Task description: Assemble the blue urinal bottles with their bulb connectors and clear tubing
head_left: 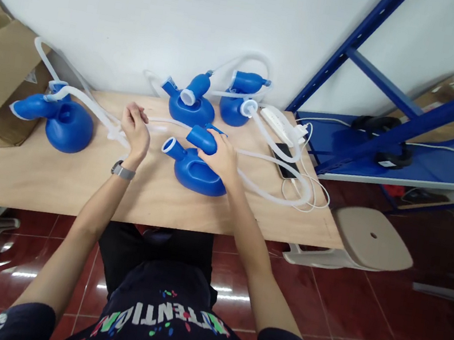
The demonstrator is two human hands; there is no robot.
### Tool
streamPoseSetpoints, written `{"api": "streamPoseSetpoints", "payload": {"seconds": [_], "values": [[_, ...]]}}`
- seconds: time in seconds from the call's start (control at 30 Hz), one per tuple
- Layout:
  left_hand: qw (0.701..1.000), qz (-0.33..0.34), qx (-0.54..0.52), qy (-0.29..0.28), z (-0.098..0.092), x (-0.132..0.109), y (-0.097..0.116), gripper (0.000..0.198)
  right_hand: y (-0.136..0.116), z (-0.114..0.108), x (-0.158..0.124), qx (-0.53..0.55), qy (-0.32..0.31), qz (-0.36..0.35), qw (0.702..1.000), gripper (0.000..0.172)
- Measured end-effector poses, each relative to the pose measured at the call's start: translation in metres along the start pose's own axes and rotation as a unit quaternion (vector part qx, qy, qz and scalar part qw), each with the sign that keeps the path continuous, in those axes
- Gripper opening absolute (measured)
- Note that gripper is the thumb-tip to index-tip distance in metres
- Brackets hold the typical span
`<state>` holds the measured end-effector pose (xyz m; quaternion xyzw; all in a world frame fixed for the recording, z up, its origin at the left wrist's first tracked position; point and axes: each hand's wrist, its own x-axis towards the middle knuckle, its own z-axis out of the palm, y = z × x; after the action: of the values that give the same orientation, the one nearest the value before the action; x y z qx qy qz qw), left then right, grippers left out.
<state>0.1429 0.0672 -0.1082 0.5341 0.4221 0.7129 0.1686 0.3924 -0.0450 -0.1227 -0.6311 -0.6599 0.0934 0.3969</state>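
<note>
In the middle of the wooden table a blue bottle [201,174] with a white-rimmed neck lies near the front. My right hand [221,156] is wrapped round a blue funnel piece [202,139] just above it. My left hand [135,127] is raised to the left of the bottle, its fingers curled; whether anything is between them is hidden. A clear tube [169,121] runs from beside my left hand towards the funnel piece. Another blue bottle [69,127] with a funnel piece and tube stands at the left.
Two more blue bottles [191,111] with tubes stand by the wall. A power strip [278,125], a phone [284,161] and white cables lie at the right. Cardboard boxes [7,81] stand at the left. A blue shelf [429,157] and a stool [372,239] are at the right.
</note>
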Motion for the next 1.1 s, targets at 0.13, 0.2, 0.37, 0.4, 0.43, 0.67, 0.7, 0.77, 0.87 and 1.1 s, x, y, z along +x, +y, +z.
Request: {"api": "streamPoseSetpoints", "payload": {"seconds": [0.13, 0.2, 0.37, 0.4, 0.43, 0.67, 0.7, 0.77, 0.87, 1.1], "values": [[0.957, 0.108, 0.169, -0.211, -0.022, 0.03, -0.017, 0.051, 0.006, -0.004, 0.0, 0.019, -0.003, -0.021, 1.0, 0.069], [0.898, 0.145, 0.226, -0.347, -0.028, 0.032, -0.022, 0.054, 0.008, -0.004, 0.002, 0.024, -0.001, -0.028, 0.999, 0.07], [0.813, 0.127, 0.15, -0.548, -0.031, 0.005, -0.013, 0.052, 0.012, -0.004, 0.007, 0.025, -0.005, -0.045, 0.999, 0.068], [0.829, 0.115, 0.133, -0.531, -0.032, -0.003, -0.007, 0.052, 0.012, -0.005, 0.007, 0.025, -0.008, -0.048, 0.999, 0.068], [0.85, 0.104, 0.128, -0.5, -0.033, -0.011, 0.0, 0.051, 0.013, -0.005, 0.008, 0.025, -0.012, -0.049, 0.998, 0.069], [0.846, 0.064, 0.164, -0.503, -0.044, -0.034, 0.049, 0.034, 0.019, -0.006, 0.011, 0.036, -0.024, -0.064, 0.997, 0.072], [0.839, 0.056, 0.157, -0.517, -0.044, -0.033, 0.052, 0.038, 0.02, -0.006, 0.011, 0.039, -0.025, -0.069, 0.997, 0.073], [0.822, 0.039, 0.147, -0.548, -0.043, -0.029, 0.055, 0.045, 0.021, -0.006, 0.011, 0.04, -0.032, -0.078, 0.996, 0.072], [0.797, 0.027, 0.133, -0.589, -0.04, -0.024, 0.055, 0.053, 0.021, -0.009, 0.012, 0.041, -0.053, -0.089, 0.994, 0.071], [0.736, -0.014, 0.086, -0.672, -0.04, -0.014, 0.06, 0.047, 0.024, -0.016, 0.013, 0.049, -0.082, -0.126, 0.987, 0.07]]}}
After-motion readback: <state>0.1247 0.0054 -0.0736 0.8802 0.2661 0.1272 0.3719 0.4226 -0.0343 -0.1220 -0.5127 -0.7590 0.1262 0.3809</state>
